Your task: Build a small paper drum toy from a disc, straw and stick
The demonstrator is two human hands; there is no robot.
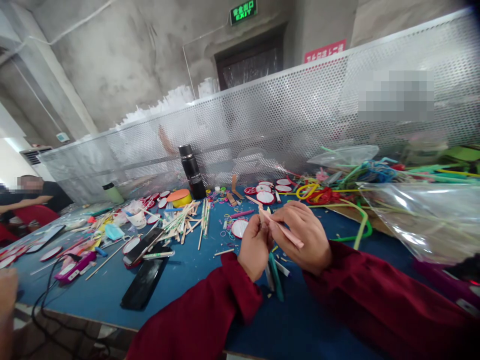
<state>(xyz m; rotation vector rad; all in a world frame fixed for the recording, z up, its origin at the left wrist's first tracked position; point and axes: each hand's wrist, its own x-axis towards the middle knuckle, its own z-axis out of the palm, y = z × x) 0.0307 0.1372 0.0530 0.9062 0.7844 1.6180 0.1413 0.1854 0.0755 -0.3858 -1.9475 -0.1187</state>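
Both my hands meet above the blue table, near its front right. My left hand (255, 247) is closed, thumb and fingers pinching the upper end of a pale pink flat strip (290, 236). My right hand (305, 232) curls round the same strip, its fingertips close to my left thumb. The strip looks folded or creased; its material I cannot tell. Just below my hands a teal strip (276, 282) and a white pen-like stick (283, 268) show, partly covered by them. A round white disc with a red rim (239, 228) lies just left of my left hand.
A black thermos (192, 172) stands by the perforated metal screen (262, 125). Wooden sticks (183, 222), a black phone (144, 283) and a purple device with cables (76, 266) lie left. Pipe cleaners (362, 225) and a clear plastic bag (431, 215) are right. Another person's hand (7, 295) shows far left.
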